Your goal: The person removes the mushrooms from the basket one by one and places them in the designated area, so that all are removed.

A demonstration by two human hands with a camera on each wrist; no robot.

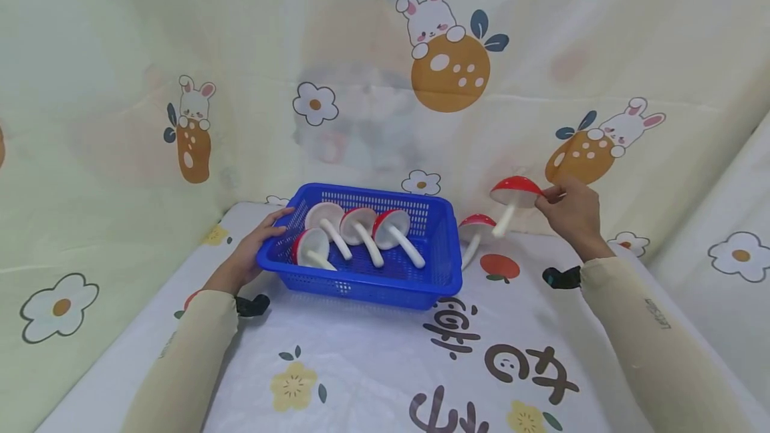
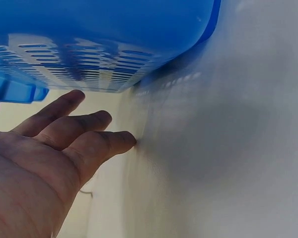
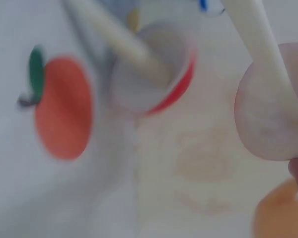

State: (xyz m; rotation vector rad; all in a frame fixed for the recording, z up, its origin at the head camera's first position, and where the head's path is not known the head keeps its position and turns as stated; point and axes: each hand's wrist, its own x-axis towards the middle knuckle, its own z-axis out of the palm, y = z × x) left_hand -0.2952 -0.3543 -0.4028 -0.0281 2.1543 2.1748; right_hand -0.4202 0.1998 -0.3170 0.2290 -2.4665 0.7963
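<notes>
- The right hand (image 1: 571,212) is raised above the surface (image 1: 373,359), right of the basket (image 1: 442,272); its fingers are curled and pinch the rim of a red-capped mushroom (image 1: 515,194) at the cap's right edge.
- That mushroom hangs in the air, well clear of the cloth. Its red dome faces up and its white stem slants down and to the left — the long axis runs from the cap near the fingertips down toward the basket's right wall.
- In the right wrist view the held cap's pale underside (image 3: 268,109) shows at the right edge with the stem rising from it, and a fingertip is just visible at the lower right corner.
- A second mushroom (image 1: 475,229) lies on the surface just below and left of the held one, just beside the basket's right wall. Its cap is toward the backdrop, its stem toward the viewer and left; in the wrist view it appears blurred (image 3: 154,74), near a printed orange fruit (image 3: 62,106).
- The left hand (image 1: 252,252) is spread, fingers straight — it rests against the basket's left wall with the thumb up at the rim. The left wrist view shows the straight fingers (image 2: 89,129) under the blue wall (image 2: 104,44), with one fingertip touching the cloth.
- Four mushrooms (image 1: 355,232) lie on their sides in the basket, caps toward the back and left, stems toward the front and right.
</notes>
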